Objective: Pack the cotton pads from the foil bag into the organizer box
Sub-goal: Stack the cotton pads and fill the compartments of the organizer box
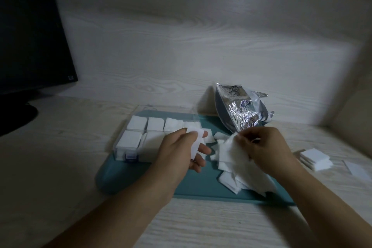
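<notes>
A clear organizer box point(128, 152) sits on the left part of a teal mat point(201, 187), its compartments filled with white cotton pads point(136, 123). My left hand point(181, 149) hovers over the box's right side and pinches a white pad point(196, 143) that hangs from its fingers. To the right, my right hand point(263, 147) grips the top of a loose heap of cotton pads point(237, 169) lying on the mat. Behind both hands, the crumpled foil bag point(241, 110) lies open at the mat's far right corner.
A small stack of pads point(315, 158) and a flat white card point(357, 170) lie on the wooden desk right of the mat. A black monitor point(30, 36) with its stand fills the far left. A pale wood-grain wall rises just behind the bag.
</notes>
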